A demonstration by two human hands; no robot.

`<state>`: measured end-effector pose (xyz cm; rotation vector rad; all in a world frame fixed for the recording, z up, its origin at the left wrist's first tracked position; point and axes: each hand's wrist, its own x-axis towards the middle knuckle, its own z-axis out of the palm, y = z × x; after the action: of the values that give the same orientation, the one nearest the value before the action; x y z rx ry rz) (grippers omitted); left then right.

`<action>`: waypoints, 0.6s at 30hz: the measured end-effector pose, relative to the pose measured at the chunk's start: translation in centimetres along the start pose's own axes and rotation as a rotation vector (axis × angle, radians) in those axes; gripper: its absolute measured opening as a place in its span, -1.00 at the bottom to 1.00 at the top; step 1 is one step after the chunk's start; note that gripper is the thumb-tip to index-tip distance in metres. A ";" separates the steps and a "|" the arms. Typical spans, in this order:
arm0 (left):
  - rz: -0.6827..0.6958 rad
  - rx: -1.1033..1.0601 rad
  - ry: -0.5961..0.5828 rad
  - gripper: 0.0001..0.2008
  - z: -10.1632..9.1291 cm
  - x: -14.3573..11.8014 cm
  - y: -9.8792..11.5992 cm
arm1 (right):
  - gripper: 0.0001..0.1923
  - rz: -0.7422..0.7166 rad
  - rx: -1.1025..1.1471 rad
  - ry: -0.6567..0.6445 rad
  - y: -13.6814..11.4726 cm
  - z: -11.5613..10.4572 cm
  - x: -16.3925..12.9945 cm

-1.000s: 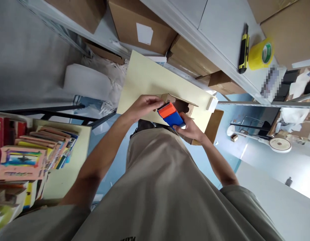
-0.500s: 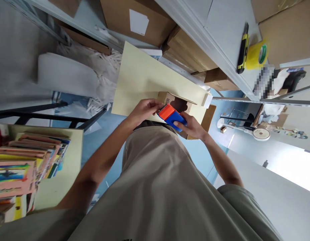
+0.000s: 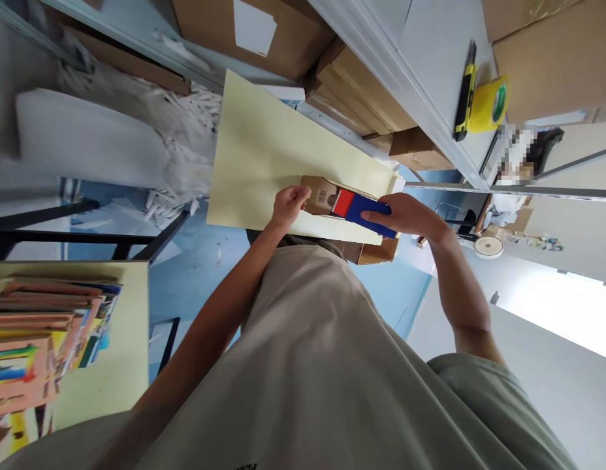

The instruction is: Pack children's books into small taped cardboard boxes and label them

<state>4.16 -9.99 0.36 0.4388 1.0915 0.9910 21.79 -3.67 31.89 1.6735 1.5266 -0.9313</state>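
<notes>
On the pale yellow desk (image 3: 264, 150), one small brown cardboard box (image 3: 318, 194) was steadied at its end by the left hand (image 3: 289, 203), whose fingers were pinched on the box's edge, while one red-and-blue block (image 3: 358, 207) was held by the right hand (image 3: 409, 217), fingers wrapped over its blue end, with the red end at the box's open mouth. The block was judged light, stiff and smooth-faced, best gripped across its long sides; the box was judged thin-walled and easily crushed, so a hold near its corners was preferred. Also counted: one yellow tape roll (image 3: 490, 104) and one yellow-and-black utility knife (image 3: 463, 91) on the grey shelf (image 3: 430, 59), just beside each other.
</notes>
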 end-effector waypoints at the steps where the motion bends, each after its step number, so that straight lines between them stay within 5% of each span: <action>1: -0.004 -0.011 0.021 -0.53 0.2 0.5 -0.7 | -0.25 0.005 -0.011 -0.006 -0.8 0.0 0.5; 6: -0.021 -0.014 0.069 -0.51 0.1 2.4 -3.5 | -0.29 0.012 -0.023 -0.017 -3.2 0.6 2.7; 18: 0.046 0.127 0.127 -0.55 1.2 4.0 -7.2 | -0.33 0.104 -0.064 0.000 -3.2 1.8 4.1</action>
<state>8.85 -10.19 -6.49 0.5116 1.2679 1.0042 18.67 -2.90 27.40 1.6896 1.4402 -0.8199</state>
